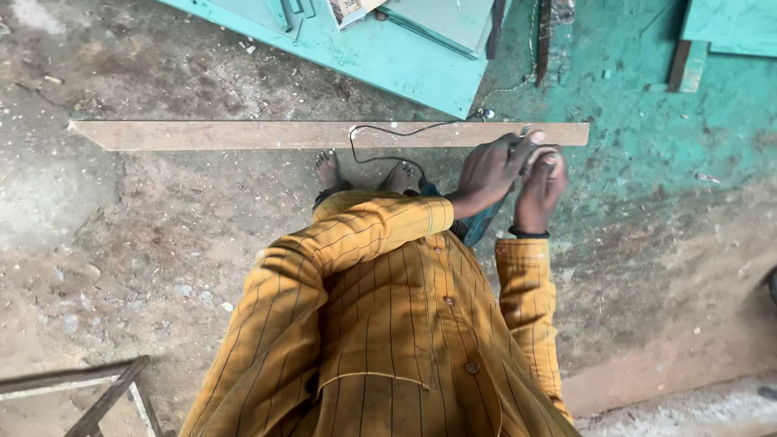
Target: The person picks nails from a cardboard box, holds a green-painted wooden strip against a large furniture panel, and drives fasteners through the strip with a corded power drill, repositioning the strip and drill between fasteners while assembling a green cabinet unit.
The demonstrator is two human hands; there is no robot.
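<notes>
I stand over a long bare wooden plank (243,135) lying across the dirt floor. Both my hands hold a teal power tool (477,225) in front of my body, mostly hidden by them. My left hand (490,168) wraps its top. My right hand (541,184) grips its far side, fingers curled. A thin black cord (380,144) runs from the tool across the plank towards the teal board. My bare feet (328,170) show just behind the plank.
A large teal-painted board (388,57) with smaller panels lies beyond the plank. Teal paint stains the ground (647,137) at right, with wood offcuts (688,65) on it. A wooden frame (97,396) sits at lower left.
</notes>
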